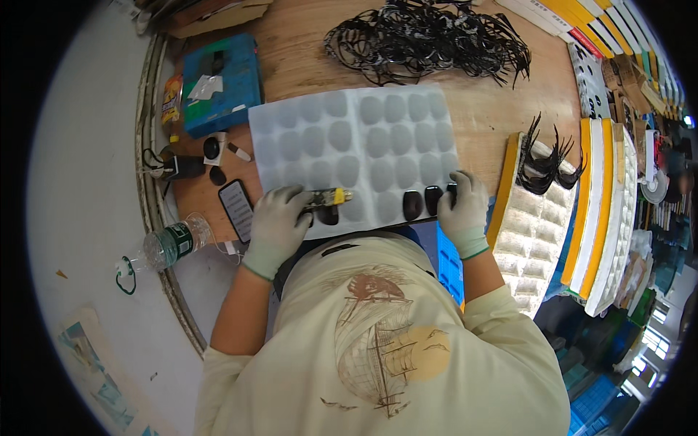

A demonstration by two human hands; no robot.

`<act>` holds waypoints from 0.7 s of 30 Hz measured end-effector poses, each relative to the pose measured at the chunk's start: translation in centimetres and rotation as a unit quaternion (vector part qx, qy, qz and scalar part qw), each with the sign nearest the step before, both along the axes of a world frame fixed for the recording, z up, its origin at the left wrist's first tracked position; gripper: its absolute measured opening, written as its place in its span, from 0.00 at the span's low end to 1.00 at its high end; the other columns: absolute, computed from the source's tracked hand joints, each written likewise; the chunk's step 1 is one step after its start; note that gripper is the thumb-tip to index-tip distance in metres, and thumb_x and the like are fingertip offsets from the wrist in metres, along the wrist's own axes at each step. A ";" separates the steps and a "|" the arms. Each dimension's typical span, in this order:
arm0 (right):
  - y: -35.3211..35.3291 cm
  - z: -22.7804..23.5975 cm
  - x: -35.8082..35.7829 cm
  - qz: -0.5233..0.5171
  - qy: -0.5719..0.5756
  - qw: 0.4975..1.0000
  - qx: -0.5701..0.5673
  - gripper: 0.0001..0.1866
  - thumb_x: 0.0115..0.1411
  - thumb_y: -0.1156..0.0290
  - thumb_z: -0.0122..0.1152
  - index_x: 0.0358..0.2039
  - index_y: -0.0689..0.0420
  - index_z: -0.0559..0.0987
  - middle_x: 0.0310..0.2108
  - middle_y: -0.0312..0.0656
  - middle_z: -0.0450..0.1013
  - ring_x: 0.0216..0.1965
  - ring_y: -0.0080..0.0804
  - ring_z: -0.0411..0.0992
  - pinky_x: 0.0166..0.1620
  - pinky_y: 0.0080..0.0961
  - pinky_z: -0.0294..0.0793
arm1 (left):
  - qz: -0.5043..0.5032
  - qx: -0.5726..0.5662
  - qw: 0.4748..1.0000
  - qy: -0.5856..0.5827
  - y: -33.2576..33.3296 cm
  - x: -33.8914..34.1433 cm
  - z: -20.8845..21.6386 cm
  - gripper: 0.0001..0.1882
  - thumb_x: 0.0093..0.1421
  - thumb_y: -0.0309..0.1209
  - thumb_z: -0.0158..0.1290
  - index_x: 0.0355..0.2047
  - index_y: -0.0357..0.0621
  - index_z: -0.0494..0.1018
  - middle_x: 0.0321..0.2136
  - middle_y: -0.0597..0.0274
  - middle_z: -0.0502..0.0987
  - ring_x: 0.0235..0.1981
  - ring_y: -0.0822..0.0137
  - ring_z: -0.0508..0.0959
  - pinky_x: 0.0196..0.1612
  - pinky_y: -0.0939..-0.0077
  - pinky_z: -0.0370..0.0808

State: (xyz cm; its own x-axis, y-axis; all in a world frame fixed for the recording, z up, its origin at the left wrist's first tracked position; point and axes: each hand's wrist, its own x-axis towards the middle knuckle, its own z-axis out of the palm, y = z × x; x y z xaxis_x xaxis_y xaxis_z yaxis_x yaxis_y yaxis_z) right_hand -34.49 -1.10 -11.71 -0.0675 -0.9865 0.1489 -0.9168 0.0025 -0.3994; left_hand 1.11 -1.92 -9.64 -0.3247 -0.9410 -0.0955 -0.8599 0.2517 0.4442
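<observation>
While we look down from the left, we see grey floor [80, 182], then a clear plastic bottle [169, 245] lying at the rim of our round wooden bench [502, 109]. A blue case [222, 83] and a dark phone [236, 208] sit near it. Our gloved left hand [280, 225] has its fingers curled around a small yellow-tipped tool [325, 197], held over the near edge of the white moulded tray [356, 156]. Dark oval pieces [422, 202] lie in the tray's front pockets, and our right hand [465, 207] rests beside them, fingers bent onto the tray's edge, touching one. Black straps [429, 40] are heaped beyond; stacked white and yellow trays [600, 211] stand rightward.
</observation>
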 end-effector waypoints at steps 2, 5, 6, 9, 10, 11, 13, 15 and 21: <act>-0.1 0.8 2.0 -0.006 -0.006 1.000 0.000 0.17 0.53 0.73 0.58 0.45 0.61 0.77 0.49 0.51 0.74 0.53 0.53 0.70 0.57 0.45 0.66 | -0.048 0.009 0.999 -0.009 -0.8 1.3 -0.9 0.19 0.53 0.31 0.59 0.47 0.44 0.78 0.50 0.56 0.78 0.53 0.53 0.74 0.56 0.56 0.70; 0.6 0.9 3.2 -0.036 -0.009 0.999 -0.006 0.16 0.55 0.72 0.58 0.44 0.62 0.78 0.49 0.50 0.74 0.53 0.52 0.70 0.57 0.45 0.66 | -0.090 0.013 0.996 -0.009 -2.0 2.1 -1.7 0.14 0.51 0.31 0.60 0.38 0.42 0.78 0.43 0.54 0.78 0.48 0.51 0.76 0.51 0.57 0.72; 0.9 1.1 3.3 -0.052 -0.004 0.999 -0.004 0.16 0.54 0.72 0.58 0.44 0.62 0.78 0.48 0.50 0.74 0.52 0.52 0.70 0.57 0.45 0.67 | -0.097 0.040 0.994 -0.024 -2.4 2.2 -1.4 0.13 0.51 0.31 0.60 0.37 0.41 0.77 0.41 0.54 0.78 0.47 0.51 0.76 0.50 0.57 0.72; 2.0 1.2 3.5 -0.083 -0.005 0.996 -0.016 0.15 0.54 0.73 0.59 0.43 0.61 0.78 0.47 0.50 0.75 0.50 0.51 0.71 0.56 0.44 0.67 | -0.103 0.004 0.995 0.009 -3.4 2.9 -1.5 0.12 0.50 0.32 0.61 0.33 0.39 0.75 0.37 0.53 0.78 0.43 0.49 0.76 0.49 0.56 0.72; 2.4 1.5 3.6 -0.092 -0.008 0.996 -0.015 0.15 0.54 0.73 0.59 0.43 0.61 0.78 0.47 0.50 0.75 0.50 0.51 0.71 0.56 0.44 0.67 | -0.102 -0.027 0.994 0.032 -3.7 3.0 -1.5 0.12 0.50 0.32 0.61 0.32 0.39 0.75 0.35 0.53 0.77 0.42 0.49 0.76 0.48 0.56 0.72; 2.7 1.6 3.8 -0.101 -0.015 0.995 -0.014 0.15 0.54 0.73 0.59 0.43 0.61 0.79 0.46 0.50 0.75 0.49 0.51 0.71 0.56 0.44 0.67 | -0.093 -0.041 0.994 0.034 -4.3 3.3 -1.9 0.12 0.50 0.32 0.61 0.32 0.39 0.75 0.35 0.53 0.77 0.42 0.49 0.76 0.48 0.56 0.72; 3.4 1.0 3.6 -0.103 -0.004 0.994 -0.024 0.15 0.54 0.73 0.59 0.43 0.60 0.79 0.46 0.50 0.75 0.49 0.51 0.71 0.55 0.44 0.67 | -0.077 -0.070 0.994 0.040 -5.4 3.4 -2.7 0.12 0.49 0.32 0.61 0.31 0.39 0.75 0.34 0.53 0.77 0.42 0.49 0.76 0.48 0.55 0.71; 4.0 0.7 3.3 -0.108 0.007 0.994 -0.035 0.15 0.54 0.73 0.60 0.43 0.60 0.79 0.46 0.50 0.75 0.49 0.51 0.71 0.55 0.43 0.67 | -0.083 -0.032 0.996 0.014 -6.4 3.1 -2.2 0.13 0.49 0.33 0.62 0.31 0.40 0.75 0.36 0.53 0.77 0.43 0.49 0.76 0.49 0.56 0.71; 5.9 0.2 0.2 -0.135 -0.022 0.990 -0.030 0.14 0.54 0.73 0.60 0.42 0.61 0.78 0.46 0.51 0.75 0.50 0.52 0.71 0.56 0.44 0.68 | -0.044 -0.020 0.996 0.078 -6.9 2.0 -0.2 0.19 0.49 0.36 0.64 0.39 0.37 0.77 0.48 0.48 0.76 0.51 0.46 0.74 0.56 0.55 0.71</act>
State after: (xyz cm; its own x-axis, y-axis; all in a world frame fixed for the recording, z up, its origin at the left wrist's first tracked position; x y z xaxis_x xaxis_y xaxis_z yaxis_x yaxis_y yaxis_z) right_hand -34.25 4.85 -11.52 -0.3353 -0.9212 0.1976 -0.8673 0.2199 -0.4466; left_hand 3.16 -8.77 -9.84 -0.4147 -0.9099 -0.0011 -0.7547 0.3433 0.5590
